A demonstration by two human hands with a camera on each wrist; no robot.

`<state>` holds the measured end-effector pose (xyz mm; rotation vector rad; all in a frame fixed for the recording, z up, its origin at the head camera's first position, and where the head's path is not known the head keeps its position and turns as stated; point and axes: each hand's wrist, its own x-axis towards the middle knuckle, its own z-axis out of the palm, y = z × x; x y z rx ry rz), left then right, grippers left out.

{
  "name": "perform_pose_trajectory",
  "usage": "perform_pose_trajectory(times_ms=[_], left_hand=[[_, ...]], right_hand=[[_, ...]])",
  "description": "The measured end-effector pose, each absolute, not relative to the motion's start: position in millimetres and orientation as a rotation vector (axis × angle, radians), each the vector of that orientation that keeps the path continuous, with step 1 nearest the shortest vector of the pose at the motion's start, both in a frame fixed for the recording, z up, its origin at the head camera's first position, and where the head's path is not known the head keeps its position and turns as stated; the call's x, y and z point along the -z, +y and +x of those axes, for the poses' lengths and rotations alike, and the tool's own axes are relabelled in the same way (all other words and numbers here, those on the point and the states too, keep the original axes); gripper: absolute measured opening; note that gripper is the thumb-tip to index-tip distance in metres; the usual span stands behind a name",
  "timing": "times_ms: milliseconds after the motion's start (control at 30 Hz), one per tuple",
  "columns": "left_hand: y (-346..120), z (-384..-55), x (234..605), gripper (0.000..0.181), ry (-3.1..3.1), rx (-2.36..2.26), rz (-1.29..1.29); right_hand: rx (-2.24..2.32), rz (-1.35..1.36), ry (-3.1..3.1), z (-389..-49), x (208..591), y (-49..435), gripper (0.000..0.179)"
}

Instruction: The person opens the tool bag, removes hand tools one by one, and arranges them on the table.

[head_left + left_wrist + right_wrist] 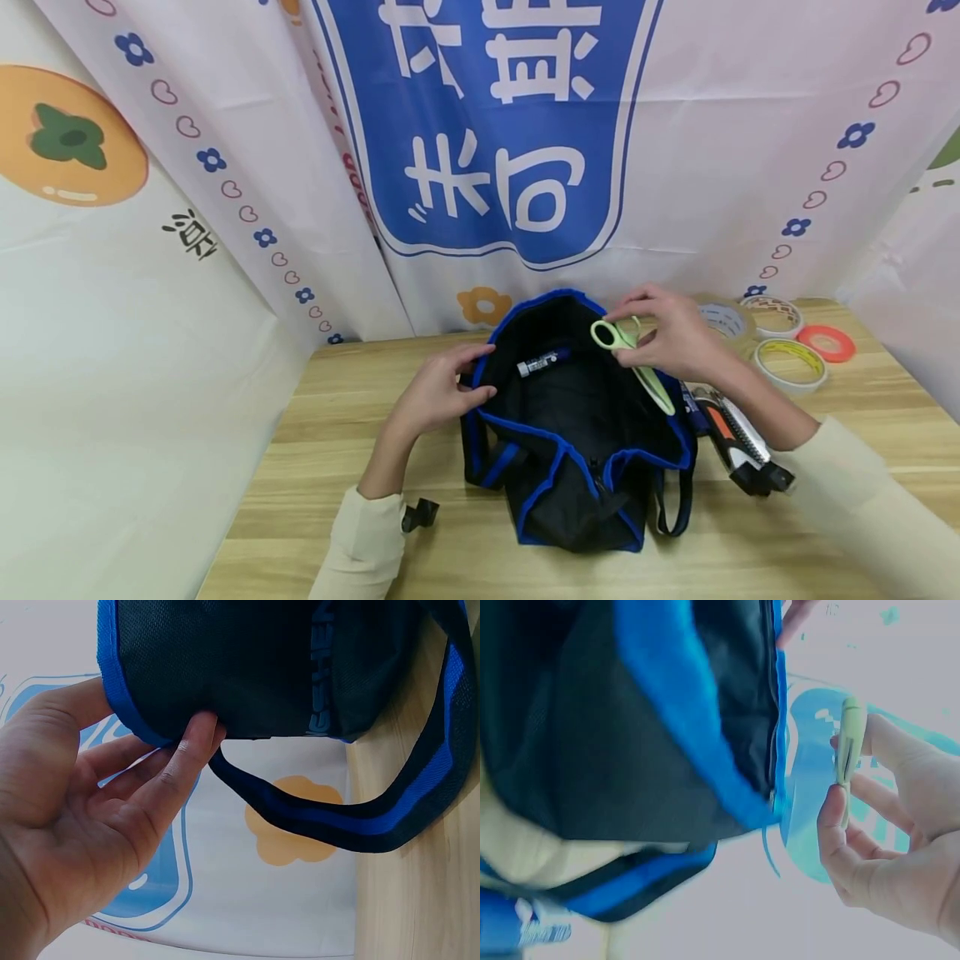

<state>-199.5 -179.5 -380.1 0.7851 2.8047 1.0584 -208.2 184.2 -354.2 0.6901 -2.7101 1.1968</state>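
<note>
A black fabric tool bag [577, 500] with blue trim lies with its wide mouth open on the wooden table. My left hand [435, 387] pinches the bag's left rim; in the left wrist view the thumb and fingers of that hand [97, 787] meet at the blue edging. Over the bag's right side, my right hand [667, 333] holds light green scissors [654, 387] by the finger loops, blades slanting down toward the opening. Thumb and fingers pinch the scissors [850, 742] in the right wrist view. Inside the bag lies a small white and dark blue tube [542, 363].
Right of the bag lie a black and orange utility knife [722, 427] and a blue tube [693, 412]. Behind the right forearm are several tape rolls, among them a red one [827, 342] and a white-and-yellow one [791, 364]. A printed cloth [712, 183] hangs behind the table.
</note>
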Motion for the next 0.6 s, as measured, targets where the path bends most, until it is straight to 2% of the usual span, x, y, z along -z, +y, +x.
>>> perform_pose_trajectory(times_ms=[600], left_hand=[[-178.7,-198.9,379.9,0.061,2.815,-1.048,0.779]], right_hand=[[-0.925,0.599,-2.806,-192.9,396.8,289.9,0.041]])
